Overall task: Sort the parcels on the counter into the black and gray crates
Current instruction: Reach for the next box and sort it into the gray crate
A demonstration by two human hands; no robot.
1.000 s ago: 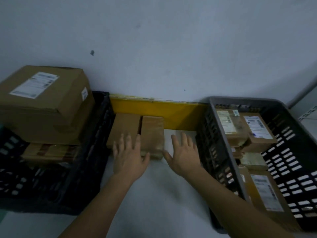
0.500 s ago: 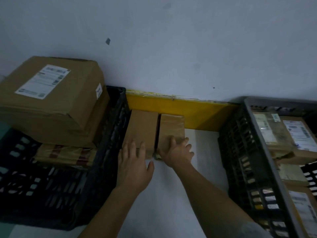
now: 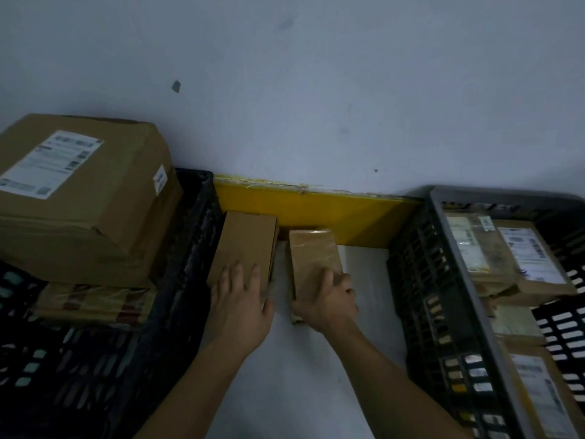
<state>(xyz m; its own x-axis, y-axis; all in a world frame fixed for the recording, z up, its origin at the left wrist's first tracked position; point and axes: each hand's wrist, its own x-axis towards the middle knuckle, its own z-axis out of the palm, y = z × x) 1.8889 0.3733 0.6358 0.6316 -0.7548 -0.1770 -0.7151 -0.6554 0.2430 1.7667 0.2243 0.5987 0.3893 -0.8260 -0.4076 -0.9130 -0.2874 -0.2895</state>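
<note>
Two parcels left on the white table (image 3: 304,391) | right hand (image 3: 327,299) grips taped parcel (image 3: 313,258) | left hand (image 3: 240,299) rests flat, fingers straight, on plain parcel (image 3: 245,242) beside black crate (image 3: 190,280) | black crate and gray crate (image 3: 459,280) already hold several parcels | sorting appears nearly finished

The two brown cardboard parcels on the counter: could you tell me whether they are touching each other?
Apart. The head view shows a strip of white counter between the plain brown cardboard parcel and the tape-wrapped brown cardboard parcel.
</note>
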